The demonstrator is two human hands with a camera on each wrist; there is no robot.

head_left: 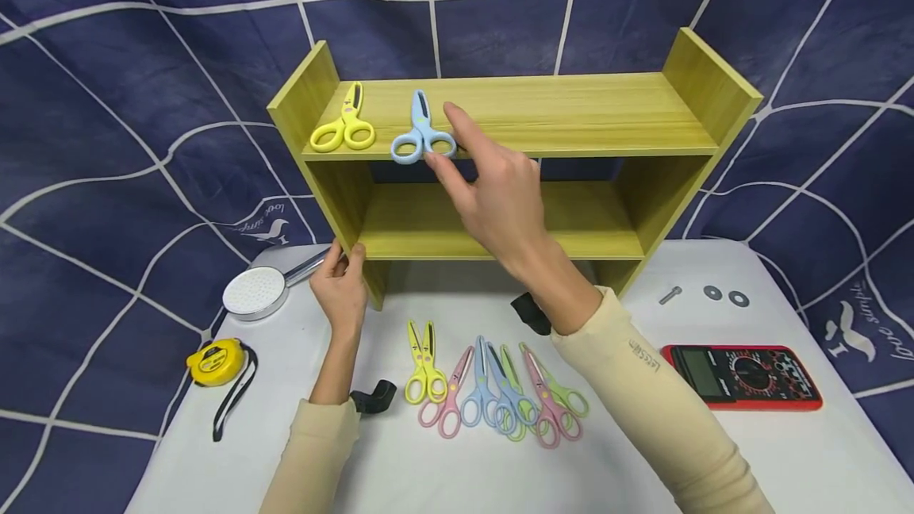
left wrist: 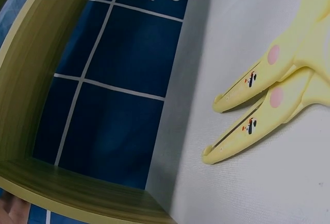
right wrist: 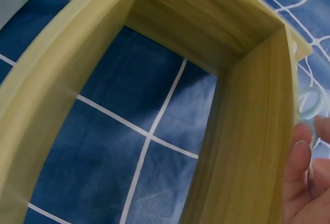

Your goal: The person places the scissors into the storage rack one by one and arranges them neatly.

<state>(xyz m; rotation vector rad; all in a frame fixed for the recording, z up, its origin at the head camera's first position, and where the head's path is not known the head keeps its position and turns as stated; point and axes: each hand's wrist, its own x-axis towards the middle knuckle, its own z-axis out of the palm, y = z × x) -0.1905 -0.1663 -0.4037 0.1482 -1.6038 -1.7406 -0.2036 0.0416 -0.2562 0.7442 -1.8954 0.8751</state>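
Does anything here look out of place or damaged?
Nothing looks spilled or broken. The one untidy spot is on the table, where pink scissors overlap green scissors in a jumble; at the top shelf, yellow scissors and blue scissors are neatly apart.

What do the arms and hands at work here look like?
They are a person's. The left hand and right hand show no gloves. The left sleeve and right sleeve are cream cloth ending near the wrists; the right one carries small dark lettering. Black pieces beside the wrists are probably the worn cameras.
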